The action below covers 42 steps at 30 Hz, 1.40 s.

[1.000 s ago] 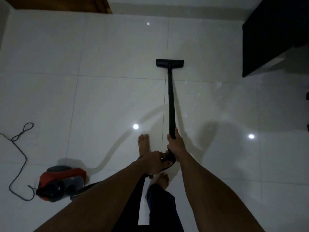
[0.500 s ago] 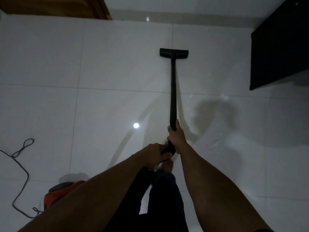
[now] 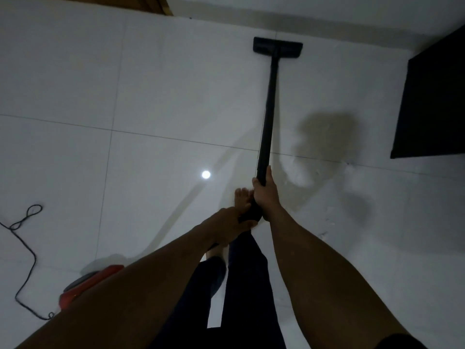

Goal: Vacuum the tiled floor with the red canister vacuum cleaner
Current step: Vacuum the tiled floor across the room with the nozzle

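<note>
Pale grey-white tiled floor (image 3: pixel 151 84), black wand (image 3: pixel 269 109) and floor head (image 3: pixel 277 47), red canister (image 3: pixel 90 285), black cord (image 3: pixel 22 238), dark trousers (image 3: pixel 246 285)

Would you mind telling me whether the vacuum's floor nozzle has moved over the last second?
Yes. The floor nozzle has slid forward, away from the tile joint it lay near, almost to the far wall.

The white floor tiles (image 3: pixel 151 84) look glossy, smooth and reflective. The black wand (image 3: pixel 269 109) and floor head (image 3: pixel 277 47) look matt; the red canister (image 3: pixel 100 275), plastic.
</note>
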{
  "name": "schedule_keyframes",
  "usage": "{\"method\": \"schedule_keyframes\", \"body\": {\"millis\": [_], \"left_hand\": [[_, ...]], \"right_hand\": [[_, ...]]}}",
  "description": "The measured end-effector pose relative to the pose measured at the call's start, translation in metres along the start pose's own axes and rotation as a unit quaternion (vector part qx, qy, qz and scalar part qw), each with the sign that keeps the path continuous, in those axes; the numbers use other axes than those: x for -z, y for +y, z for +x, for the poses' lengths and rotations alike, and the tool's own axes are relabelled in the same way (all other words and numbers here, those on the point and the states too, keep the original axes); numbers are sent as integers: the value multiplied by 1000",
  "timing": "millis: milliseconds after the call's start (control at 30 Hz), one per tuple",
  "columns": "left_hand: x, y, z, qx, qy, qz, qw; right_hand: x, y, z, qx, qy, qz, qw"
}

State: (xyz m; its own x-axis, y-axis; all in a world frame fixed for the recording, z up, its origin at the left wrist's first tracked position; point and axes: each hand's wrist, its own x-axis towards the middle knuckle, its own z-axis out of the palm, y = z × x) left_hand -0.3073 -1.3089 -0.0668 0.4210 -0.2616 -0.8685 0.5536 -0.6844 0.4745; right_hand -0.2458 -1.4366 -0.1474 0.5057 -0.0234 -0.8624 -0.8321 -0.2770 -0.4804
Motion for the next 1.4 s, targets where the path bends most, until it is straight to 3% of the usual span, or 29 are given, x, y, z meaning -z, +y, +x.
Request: {"method": "schedule_keyframes", "body": {"millis": [133,300,600,833,1167,1400], "left_hand": [[20,12,20,2,14,-12,1000],[43,30,35,-17,10,20,1000],[17,31,40,21,55,39,998],[17,33,33,-4,109,47,993],[-15,-10,-15,-45,158,58,985],[-65,-44,-91,-96,167,65,979]], "right_hand": [[7,-30,21,16,-7,37,999],[7,-43,47,31,-6,-10,999],[15,-41,53,3,-2,-22,1000],[6,-51,42,47,58,-79,994],[-16,-26,-8,61,95,-45,993],[-26,18,-95,110,115,-26,987]]}}
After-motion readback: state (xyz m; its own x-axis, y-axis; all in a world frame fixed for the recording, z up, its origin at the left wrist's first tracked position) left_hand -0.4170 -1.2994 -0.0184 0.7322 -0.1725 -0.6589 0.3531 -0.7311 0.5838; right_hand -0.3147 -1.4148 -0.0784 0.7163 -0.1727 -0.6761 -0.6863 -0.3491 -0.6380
